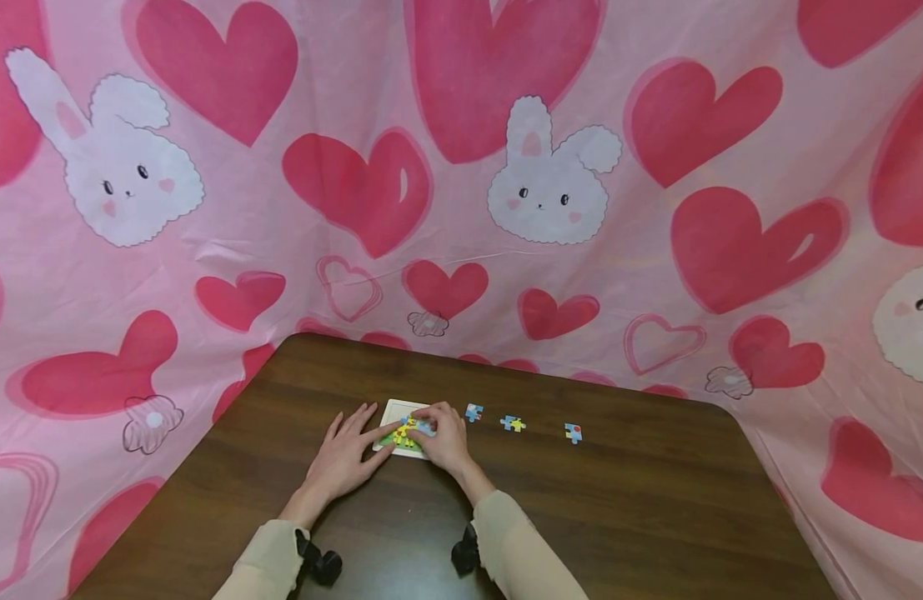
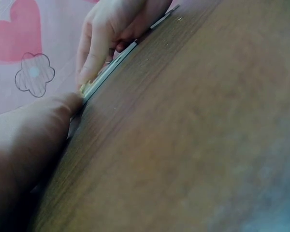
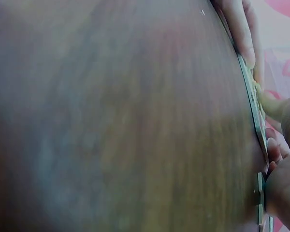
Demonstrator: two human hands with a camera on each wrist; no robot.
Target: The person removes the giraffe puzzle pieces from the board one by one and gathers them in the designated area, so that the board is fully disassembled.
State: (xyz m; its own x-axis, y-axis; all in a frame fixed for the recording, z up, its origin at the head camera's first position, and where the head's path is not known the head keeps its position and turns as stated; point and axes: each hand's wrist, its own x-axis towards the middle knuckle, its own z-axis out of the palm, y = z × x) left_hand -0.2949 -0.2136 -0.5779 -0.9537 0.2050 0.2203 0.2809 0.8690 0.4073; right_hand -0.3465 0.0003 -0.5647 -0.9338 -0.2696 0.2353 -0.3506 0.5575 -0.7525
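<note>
A small white-framed jigsaw tray (image 1: 393, 407) lies on the table, partly filled with yellow, green and blue pieces. My left hand (image 1: 339, 460) rests at its left side, with fingers stretched and fingertips touching the lower-left of the puzzle. From the right, my right hand (image 1: 448, 442) reaches over the tray and pinches a yellow puzzle piece (image 1: 405, 429) between thumb and fingers, low against the puzzle. The right wrist view shows the right hand (image 3: 284, 164) at the thin tray edge (image 3: 251, 104); fingers hide much of the puzzle.
Right of the tray lie three loose pieces: a blue-and-white piece (image 1: 474, 412), a yellow-and-blue piece (image 1: 513, 423) and a blue piece with a red spot (image 1: 574, 432). The brown wooden table (image 1: 656, 500) meets a pink heart-and-rabbit cloth (image 1: 461, 225) behind.
</note>
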